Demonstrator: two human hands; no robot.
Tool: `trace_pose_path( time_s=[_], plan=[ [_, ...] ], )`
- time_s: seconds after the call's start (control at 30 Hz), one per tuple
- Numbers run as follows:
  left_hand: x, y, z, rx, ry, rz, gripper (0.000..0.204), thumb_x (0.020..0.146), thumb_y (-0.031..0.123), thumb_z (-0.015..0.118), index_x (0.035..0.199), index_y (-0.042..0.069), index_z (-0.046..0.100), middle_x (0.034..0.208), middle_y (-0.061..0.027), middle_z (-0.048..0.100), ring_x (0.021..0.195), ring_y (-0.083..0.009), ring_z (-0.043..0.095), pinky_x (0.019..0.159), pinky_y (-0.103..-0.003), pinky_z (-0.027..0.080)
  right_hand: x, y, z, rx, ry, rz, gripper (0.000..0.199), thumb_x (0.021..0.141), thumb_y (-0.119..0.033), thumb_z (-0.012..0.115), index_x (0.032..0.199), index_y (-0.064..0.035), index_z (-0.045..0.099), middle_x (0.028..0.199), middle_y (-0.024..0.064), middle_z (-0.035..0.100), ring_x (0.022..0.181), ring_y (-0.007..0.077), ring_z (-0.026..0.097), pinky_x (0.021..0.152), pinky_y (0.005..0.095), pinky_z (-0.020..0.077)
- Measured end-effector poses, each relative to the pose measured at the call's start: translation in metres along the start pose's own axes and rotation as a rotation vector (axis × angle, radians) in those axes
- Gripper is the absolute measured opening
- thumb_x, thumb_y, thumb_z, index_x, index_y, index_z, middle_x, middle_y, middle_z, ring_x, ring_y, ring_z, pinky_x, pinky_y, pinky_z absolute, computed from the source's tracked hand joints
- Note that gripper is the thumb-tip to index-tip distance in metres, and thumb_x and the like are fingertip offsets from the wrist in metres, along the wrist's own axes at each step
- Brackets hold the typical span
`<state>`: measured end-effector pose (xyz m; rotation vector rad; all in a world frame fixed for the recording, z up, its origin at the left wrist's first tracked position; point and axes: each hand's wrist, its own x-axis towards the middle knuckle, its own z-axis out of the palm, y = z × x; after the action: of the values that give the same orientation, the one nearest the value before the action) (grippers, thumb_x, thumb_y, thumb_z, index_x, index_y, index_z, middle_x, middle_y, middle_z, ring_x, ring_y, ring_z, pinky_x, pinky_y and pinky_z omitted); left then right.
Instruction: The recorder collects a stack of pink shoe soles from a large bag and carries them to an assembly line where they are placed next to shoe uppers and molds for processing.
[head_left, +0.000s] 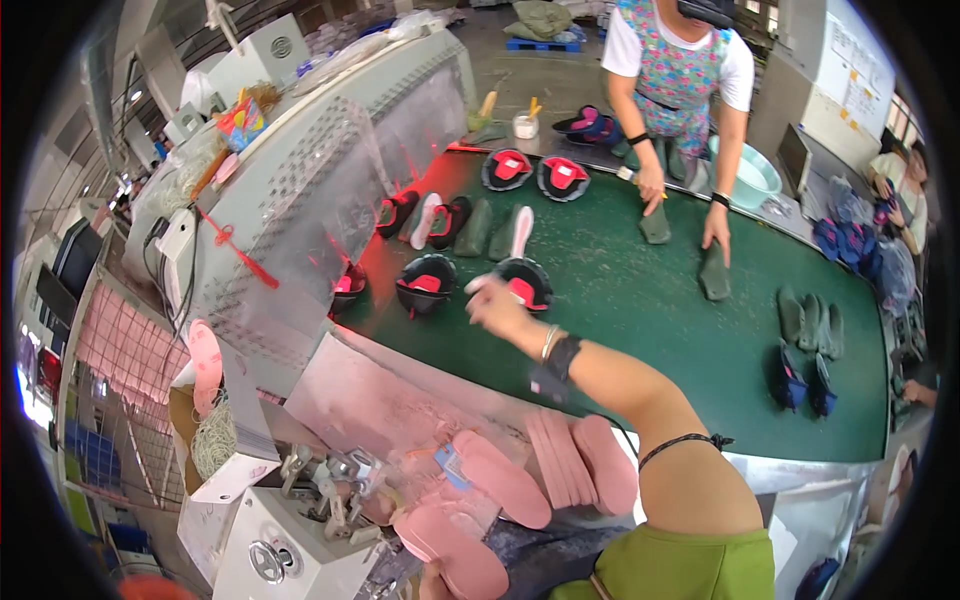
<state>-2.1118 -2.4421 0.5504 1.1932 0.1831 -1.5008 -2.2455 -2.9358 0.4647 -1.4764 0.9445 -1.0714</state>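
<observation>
Take the green conveyor belt (640,320) as your landmark. Your right hand (497,305) reaches out over its near-left part, just above a dark shoe upper with a pink lining (524,283) that lies sole side down on the belt. The hand is blurred, so you cannot tell whether the fingers are closed or spread, or whether they already touch the shoe; a pale insole (521,231) sticks up just beyond it. A twin shoe (425,284) lies to the left of it on the same belt, likely set there so both stay within easy reach of your arm.

Your left hand (432,580) sits off the belt, at the very bottom of the view below the near edge, and seems to hold a pink insole (452,548) from underneath; only a sliver of the hand shows, so the grip itself is not clear. More pink insoles are stacked (580,462) on the work surface between you and the belt, on edge and side by side, which keeps them handy to pick one at a time.

Across the belt a co-worker's hands (652,186) press on grey-green soles (714,274) at the far edge, well apart from your own reach
</observation>
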Motion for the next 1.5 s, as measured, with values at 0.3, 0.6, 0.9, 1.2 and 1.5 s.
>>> trace_pose_path(
  time_s=[0.3,0.6,0.9,1.2,1.5],
  plan=[
    [0.036,-0.014,-0.025,0.015,-0.234,0.231,0.054,0.089,0.019,0.053,0.136,-0.004,0.043,0.123,-0.0198,0.060,0.114,-0.0333,0.061,0.096,-0.048,0.051,-0.298,-0.120,0.065,-0.216,-0.776,0.073,0.034,0.093,-0.035,0.064,0.107,-0.0028,0.064,0.086,0.0098,0.064,0.083,0.0137,0.060,0.071,0.0350,0.0484],
    [-0.030,-0.025,-0.044,-0.092,-0.096,0.150,0.041,0.095,0.020,0.055,0.127,-0.006,0.053,0.120,-0.0182,0.065,0.110,-0.0291,0.064,0.098,-0.041,0.050,-0.301,-0.126,0.098,-0.027,-0.382,0.146,0.020,0.091,-0.019,0.064,0.103,-0.0030,0.063,0.097,0.0113,0.067,0.091,0.0207,0.066,0.079,0.0357,0.0511],
    [-0.068,-0.034,-0.067,-0.171,-0.178,0.099,0.054,0.090,0.012,0.049,0.138,-0.009,0.041,0.133,-0.0255,0.056,0.126,-0.0378,0.054,0.110,-0.044,0.042,-0.225,-0.066,0.198,-0.231,-0.302,0.005,0.031,0.085,-0.026,0.068,0.102,-0.0002,0.065,0.086,0.0129,0.069,0.081,0.0218,0.067,0.071,0.0362,0.0512],
    [-0.066,-0.038,-0.077,-0.084,-0.206,0.127,0.054,0.094,0.030,0.048,0.133,-0.008,0.049,0.128,-0.0210,0.059,0.120,-0.0354,0.057,0.105,-0.044,0.044,-0.198,-0.073,0.204,-0.519,-0.118,-0.524,0.042,0.082,-0.016,0.068,0.120,-0.0045,0.056,0.106,0.0210,0.062,0.095,0.0360,0.062,0.077,0.0467,0.0490],
    [-0.003,-0.038,-0.128,0.080,-0.138,0.197,0.059,0.088,0.032,0.055,0.133,-0.004,0.047,0.120,-0.0194,0.061,0.109,-0.0337,0.062,0.095,-0.045,0.051,-0.193,-0.072,0.222,-0.216,-0.166,0.080,0.030,0.088,-0.028,0.063,0.101,-0.0014,0.065,0.090,0.0188,0.070,0.084,0.0390,0.068,0.072,0.0471,0.0515]
  ],
)
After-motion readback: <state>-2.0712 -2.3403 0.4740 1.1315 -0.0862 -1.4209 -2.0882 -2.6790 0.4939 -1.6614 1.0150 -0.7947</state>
